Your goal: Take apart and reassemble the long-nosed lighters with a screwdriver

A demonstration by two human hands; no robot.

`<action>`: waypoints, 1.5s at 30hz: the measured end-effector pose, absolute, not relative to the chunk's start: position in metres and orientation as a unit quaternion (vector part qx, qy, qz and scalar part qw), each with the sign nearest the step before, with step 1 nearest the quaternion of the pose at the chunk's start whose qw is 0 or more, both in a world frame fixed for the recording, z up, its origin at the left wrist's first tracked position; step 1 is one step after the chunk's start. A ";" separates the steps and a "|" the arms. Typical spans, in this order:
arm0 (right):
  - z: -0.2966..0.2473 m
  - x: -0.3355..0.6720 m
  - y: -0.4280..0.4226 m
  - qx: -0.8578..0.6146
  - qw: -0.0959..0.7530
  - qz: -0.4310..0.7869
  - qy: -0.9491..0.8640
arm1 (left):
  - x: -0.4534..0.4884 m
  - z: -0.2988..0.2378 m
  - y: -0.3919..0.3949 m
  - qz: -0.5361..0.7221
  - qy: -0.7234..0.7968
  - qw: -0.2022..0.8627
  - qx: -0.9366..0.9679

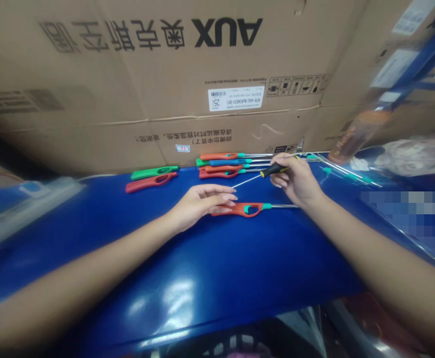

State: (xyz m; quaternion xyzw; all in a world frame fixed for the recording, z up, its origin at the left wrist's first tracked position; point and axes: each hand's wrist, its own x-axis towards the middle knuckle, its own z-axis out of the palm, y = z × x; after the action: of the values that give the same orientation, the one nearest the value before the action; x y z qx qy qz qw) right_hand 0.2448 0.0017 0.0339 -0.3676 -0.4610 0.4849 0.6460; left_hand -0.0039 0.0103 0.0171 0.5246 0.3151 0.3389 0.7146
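Note:
My left hand (202, 201) lies with fingers stretched out over the handle end of a red long-nosed lighter (247, 209) that rests flat on the blue table (210, 268). The lighter's metal tube runs right, under my right hand (295, 179). That hand is closed round a screwdriver (267, 172) with a black and yellow handle, its thin shaft pointing left and down toward my left fingertips.
A pile of red, blue and green lighters (224, 164) lies behind the hands against a big AUX cardboard box (157, 74). A green lighter (153, 172) and a red lighter (150, 182) lie at left. Loose metal tubes (347, 174) and plastic bags sit at right.

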 end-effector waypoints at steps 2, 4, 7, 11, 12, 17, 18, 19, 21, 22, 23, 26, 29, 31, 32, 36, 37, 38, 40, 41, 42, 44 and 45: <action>0.033 0.245 0.001 -0.370 0.638 0.481 -0.474 | -0.003 0.015 0.010 0.353 0.315 0.692 0.545; 0.033 0.244 0.000 -0.373 0.631 0.476 -0.486 | -0.002 0.014 0.009 0.364 0.317 0.673 0.561; 0.033 0.243 -0.001 -0.376 0.624 0.482 -0.486 | -0.002 0.014 0.008 0.377 0.324 0.650 0.575; 0.034 0.241 -0.002 -0.376 0.622 0.490 -0.481 | -0.003 0.015 0.006 0.391 0.322 0.631 0.587; 0.034 0.241 -0.003 -0.377 0.621 0.489 -0.482 | -0.003 0.015 0.005 0.392 0.325 0.632 0.585; 0.034 0.241 -0.003 -0.377 0.616 0.495 -0.483 | -0.004 0.015 0.003 0.387 0.338 0.636 0.576; 0.035 0.241 -0.003 -0.377 0.617 0.495 -0.483 | -0.004 0.014 0.004 0.387 0.339 0.634 0.577; 0.035 0.241 -0.003 -0.377 0.618 0.494 -0.482 | -0.004 0.014 0.004 0.388 0.339 0.631 0.580; 0.035 0.240 -0.003 -0.377 0.622 0.492 -0.478 | -0.004 0.014 0.004 0.392 0.336 0.621 0.590; 0.035 0.239 -0.004 -0.377 0.625 0.490 -0.476 | -0.004 0.014 0.004 0.393 0.333 0.617 0.594; 0.035 0.239 -0.004 -0.378 0.627 0.488 -0.474 | -0.004 0.014 0.004 0.394 0.332 0.615 0.596; 0.036 0.238 -0.004 -0.385 0.629 0.474 -0.481 | -0.003 0.013 0.004 0.389 0.346 0.621 0.586; 0.036 0.239 -0.005 -0.397 0.630 0.438 -0.504 | -0.003 0.012 0.003 0.385 0.368 0.607 0.590; 0.037 0.241 -0.006 -0.405 0.625 0.403 -0.532 | -0.004 0.010 0.003 0.386 0.374 0.575 0.617; 0.039 0.242 -0.007 -0.407 0.619 0.385 -0.550 | -0.004 0.010 0.003 0.385 0.374 0.554 0.637; 0.046 0.244 -0.015 -0.403 0.595 0.315 -0.619 | -0.004 0.012 -0.001 0.378 0.357 0.436 0.734; 0.048 0.242 -0.018 -0.396 0.592 0.310 -0.630 | -0.004 0.013 -0.002 0.376 0.352 0.411 0.752; 0.049 0.240 -0.021 -0.388 0.589 0.314 -0.635 | -0.004 0.013 -0.003 0.374 0.349 0.393 0.764; 0.051 0.232 -0.026 -0.374 0.586 0.337 -0.635 | -0.003 0.014 -0.004 0.375 0.347 0.385 0.768; 0.052 0.228 -0.028 -0.370 0.586 0.348 -0.631 | -0.003 0.014 -0.005 0.378 0.349 0.390 0.764; 0.052 0.225 -0.029 -0.369 0.587 0.354 -0.628 | -0.003 0.013 -0.005 0.380 0.351 0.397 0.758; 0.052 0.219 -0.032 -0.366 0.592 0.353 -0.625 | -0.002 0.012 -0.005 0.381 0.353 0.406 0.752; 0.052 0.217 -0.032 -0.365 0.595 0.350 -0.625 | -0.002 0.012 -0.006 0.379 0.352 0.408 0.752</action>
State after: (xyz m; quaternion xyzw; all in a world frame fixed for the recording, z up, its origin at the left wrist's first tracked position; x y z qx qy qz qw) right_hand 0.2171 -0.0320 0.0517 -0.3646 -0.6245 0.3501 0.5953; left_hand -0.0022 -0.0055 0.0121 0.7522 0.3519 0.3792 0.4081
